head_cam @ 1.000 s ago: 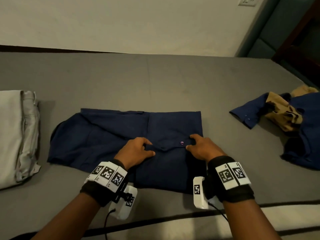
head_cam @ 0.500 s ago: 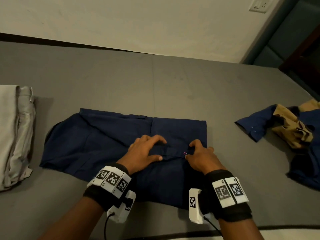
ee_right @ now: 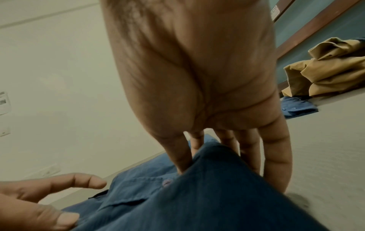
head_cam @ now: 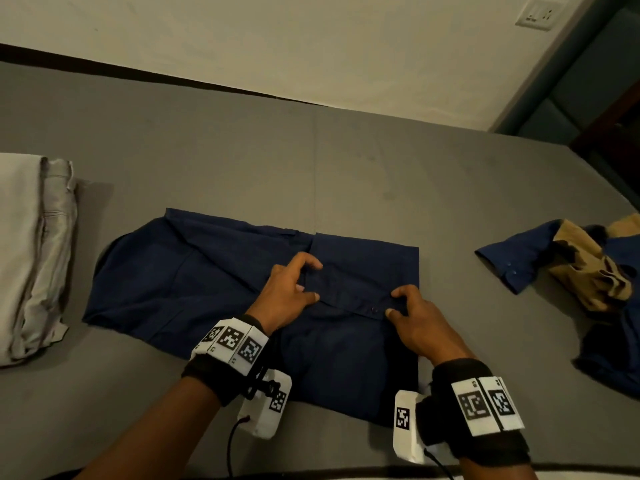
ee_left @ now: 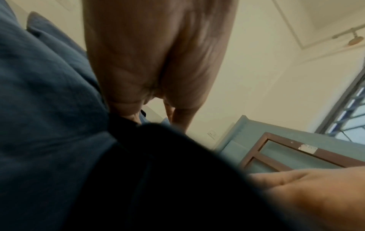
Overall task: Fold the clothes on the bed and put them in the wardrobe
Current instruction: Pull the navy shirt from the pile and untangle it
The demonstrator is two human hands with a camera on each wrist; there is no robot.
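A navy blue shirt [head_cam: 207,282] lies partly folded across the grey bed [head_cam: 346,161], with one sleeve laid over its middle. My left hand [head_cam: 313,281] arches over that sleeve, fingers spread and only the tips touching the cloth. My right hand [head_cam: 394,303] pinches the buttoned cuff [head_cam: 367,306] between thumb and fingers. In the right wrist view the right hand [ee_right: 197,159] has blue cloth [ee_right: 197,195] rising between thumb and fingers, and the left hand [ee_right: 59,195] lies loose at the lower left. The left wrist view is blurred, with shirt cloth [ee_left: 49,109] filling it.
A folded pale grey garment [head_cam: 31,254] lies at the bed's left edge. A heap of navy and tan clothes [head_cam: 588,275] sits at the right. A cream wall with a socket [head_cam: 540,15] runs behind the bed, and dark wooden furniture [head_cam: 609,112] stands at the far right.
My left hand let go of its pinch on the sleeve and spread its fingers a little farther up the cloth. My right hand kept hold of the cuff.
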